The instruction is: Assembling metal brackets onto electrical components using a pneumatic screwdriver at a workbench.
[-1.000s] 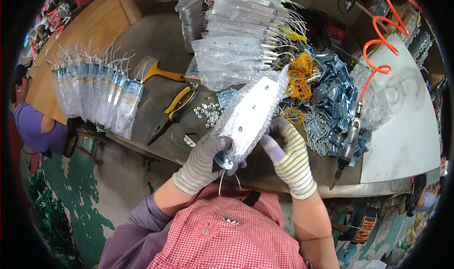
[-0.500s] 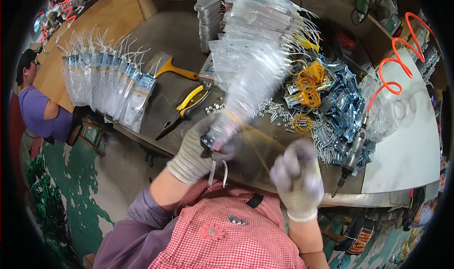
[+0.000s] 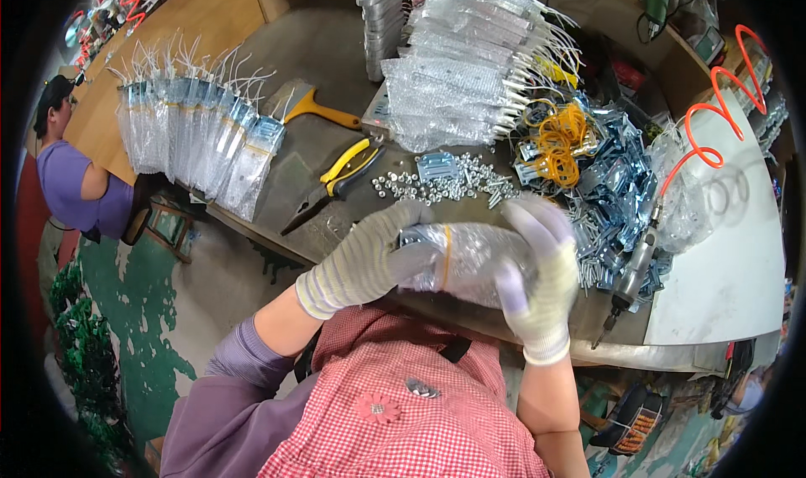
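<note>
Just in front of me, at the near edge of the table, I hold a clear bubble-wrap package lying sideways. A yellow rubber band circles it near its left end, where a bluish metal end shows. My left hand, in a striped knit glove, closes on that end. My right hand, also gloved and somewhat blurred, grips the right end with thumb and fingers. Beyond the package lie loose nuts and screws and a bluish metal plate.
Banded packages stand in a row at left, near a yellow-handled scraper and pliers. Wrapped packages are piled at the back. Rubber bands, metal plates and a pneumatic screwdriver with orange coiled hose lie right. Another person sits far left.
The package has turned from pointing away to lying sideways. The rubber band, stretched toward my right hand before, now sits round it. My right hand has moved up onto the package's other end.
</note>
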Demonstrator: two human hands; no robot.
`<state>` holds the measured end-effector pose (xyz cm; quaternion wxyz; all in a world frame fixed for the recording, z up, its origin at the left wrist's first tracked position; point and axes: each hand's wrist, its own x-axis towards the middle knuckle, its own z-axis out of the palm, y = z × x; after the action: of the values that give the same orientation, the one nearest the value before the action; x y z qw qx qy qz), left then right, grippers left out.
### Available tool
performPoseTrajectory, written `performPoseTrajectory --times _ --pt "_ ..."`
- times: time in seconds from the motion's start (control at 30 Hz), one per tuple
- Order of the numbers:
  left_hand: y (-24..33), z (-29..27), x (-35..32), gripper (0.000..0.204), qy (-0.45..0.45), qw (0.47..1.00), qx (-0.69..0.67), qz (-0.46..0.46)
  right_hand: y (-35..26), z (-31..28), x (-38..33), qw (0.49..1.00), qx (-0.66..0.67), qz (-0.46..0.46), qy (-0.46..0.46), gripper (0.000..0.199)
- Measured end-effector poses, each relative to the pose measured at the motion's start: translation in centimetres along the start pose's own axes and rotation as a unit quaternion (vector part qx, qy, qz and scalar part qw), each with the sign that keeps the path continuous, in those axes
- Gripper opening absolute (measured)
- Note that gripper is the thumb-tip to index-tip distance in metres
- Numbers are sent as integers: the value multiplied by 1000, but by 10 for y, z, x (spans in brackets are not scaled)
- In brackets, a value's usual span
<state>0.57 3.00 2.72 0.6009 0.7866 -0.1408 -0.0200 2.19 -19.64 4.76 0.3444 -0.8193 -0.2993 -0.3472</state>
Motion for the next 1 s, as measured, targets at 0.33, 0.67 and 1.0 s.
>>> performPoseTrajectory --times 0.33,0.67,1.0 --pt "-10 13 8 70 123 946 -291 71 -16 56 -32 790 405 455 -72 45" --pt "-33 -68 -14 66 298 838 448 93 -20 38 -38 956 131 235 -114 10" --pt "-71 -150 9 63 325 636 686 -139 -1 34 -56 927 205 291 -121 11"
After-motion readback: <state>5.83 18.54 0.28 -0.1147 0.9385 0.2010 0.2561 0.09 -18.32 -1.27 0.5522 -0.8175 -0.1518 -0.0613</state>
